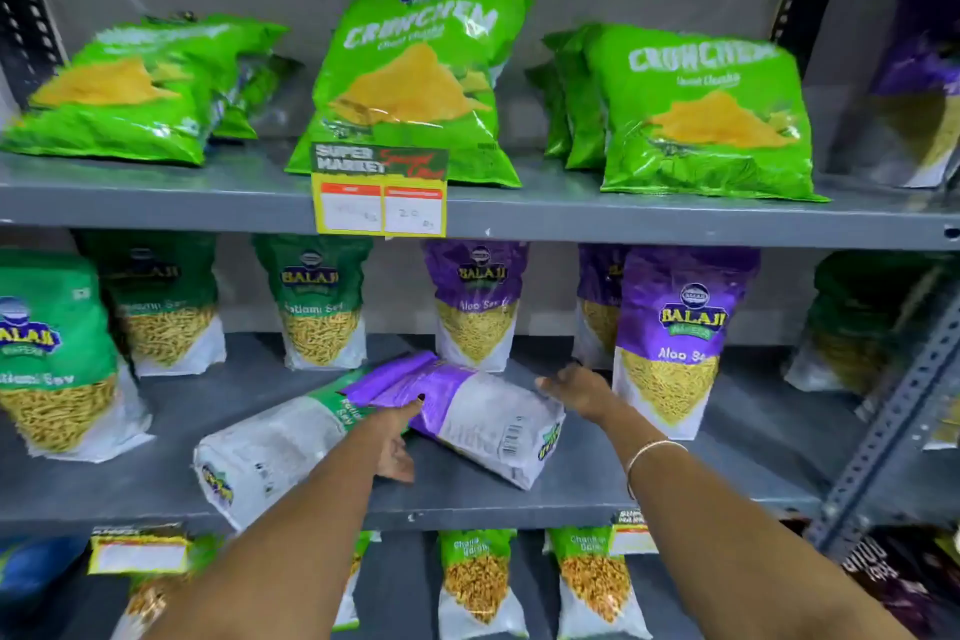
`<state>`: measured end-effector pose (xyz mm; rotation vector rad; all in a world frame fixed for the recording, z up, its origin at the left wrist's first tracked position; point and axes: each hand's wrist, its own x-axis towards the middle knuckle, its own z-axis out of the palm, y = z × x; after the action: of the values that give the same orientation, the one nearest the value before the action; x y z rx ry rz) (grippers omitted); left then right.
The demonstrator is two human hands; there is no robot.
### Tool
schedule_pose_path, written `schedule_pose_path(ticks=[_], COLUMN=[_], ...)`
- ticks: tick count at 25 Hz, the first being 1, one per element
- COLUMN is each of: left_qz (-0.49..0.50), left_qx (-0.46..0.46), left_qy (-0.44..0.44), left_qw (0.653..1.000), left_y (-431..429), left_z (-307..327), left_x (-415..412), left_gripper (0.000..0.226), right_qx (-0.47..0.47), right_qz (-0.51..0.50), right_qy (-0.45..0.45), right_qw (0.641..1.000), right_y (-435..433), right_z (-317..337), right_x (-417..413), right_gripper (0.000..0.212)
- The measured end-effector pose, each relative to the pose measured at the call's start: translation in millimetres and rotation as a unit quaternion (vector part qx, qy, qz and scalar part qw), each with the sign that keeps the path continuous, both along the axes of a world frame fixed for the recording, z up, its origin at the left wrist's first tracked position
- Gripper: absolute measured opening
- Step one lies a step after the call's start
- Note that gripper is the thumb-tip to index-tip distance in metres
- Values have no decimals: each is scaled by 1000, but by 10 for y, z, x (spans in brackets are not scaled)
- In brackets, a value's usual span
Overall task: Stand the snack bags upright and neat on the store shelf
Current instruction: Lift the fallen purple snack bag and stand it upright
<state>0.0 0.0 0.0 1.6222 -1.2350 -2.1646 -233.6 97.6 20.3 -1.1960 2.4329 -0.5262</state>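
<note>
Two bags lie flat on the middle shelf point(597, 489): a purple Aloo Sev bag point(467, 411) resting partly over a green Ratlami Sev bag point(270, 452), both back-side up. The left hand point(397, 442) is at the purple bag's near edge, fingers curled against it and thumb on top, so it looks to be pinching that edge, though the contact is partly hidden and I cannot be sure it has closed on it. The right hand point(576, 387) lies spread and open against the bag's far end, holding nothing.

Just right of the right hand stands an upright Aloo Sev bag point(670, 343), nearly touching the wrist; swinging the fallen bag up could knock it over. Lifting the purple bag by one slippery edge risks it sagging or sliding out. The green bag under the left hand sits close to the shelf lip, so dragging the purple one off it could push it to the floor.
</note>
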Motion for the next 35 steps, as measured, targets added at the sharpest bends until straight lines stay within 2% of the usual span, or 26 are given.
schedule_pose_path(ticks=[4,6,7,11,14,17,19,21,22,24,25,28,31,32,35], left_qz=[78,115,136,175,133,74,21,-5,-10,-19,-28,-60,-105,-138,-183], left_qx=[0,13,22,32,-10,-78,-141,-198,-226,-267,-277,-287,-262,-250,-232], left_qy=[65,81,92,128,111,89,82,90,90,86,80,69,93,77,14], left_qw=[995,990,986,976,985,990,986,976,970,960,957,954,955,955,955], left_y=[-98,-158,-186,-206,-241,-331,-373,-407,-416,-479,-498,-542,-533,-517,-486], left_z=[-136,-207,-222,-25,270,557,699,809,838,818,804,692,576,523,350], left_x=[-294,-314,-302,-267,-233,-226,-286,-394,-452,-558,-588,-608,-534,-502,-431], left_gripper=[49,44,43,39,33,26,49,69,72,69,67,60,14,10,39], right_qx=[37,62,66,107,136,110,83,16,-28,-85,-104,-142,-135,-129,-122], right_qz=[34,72,78,85,109,116,103,70,47,0,-11,-66,-68,-68,-92], right_qy=[-107,-144,-168,-237,-229,-224,-201,-215,-233,-224,-210,-190,-170,-156,-166], right_qw=[993,985,980,962,958,961,971,974,971,971,972,969,974,977,974], right_y=[-272,-289,-287,-257,-202,-173,-165,-187,-218,-289,-295,-284,-299,-316,-361], right_z=[-210,-206,-183,-99,-41,56,79,8,-63,-236,-283,-366,-383,-384,-380], right_x=[-264,-295,-315,-340,-266,-189,-127,-82,-75,-59,-24,95,97,83,72], right_gripper=[59,37,35,48,44,42,43,41,47,77,83,71,68,70,62])
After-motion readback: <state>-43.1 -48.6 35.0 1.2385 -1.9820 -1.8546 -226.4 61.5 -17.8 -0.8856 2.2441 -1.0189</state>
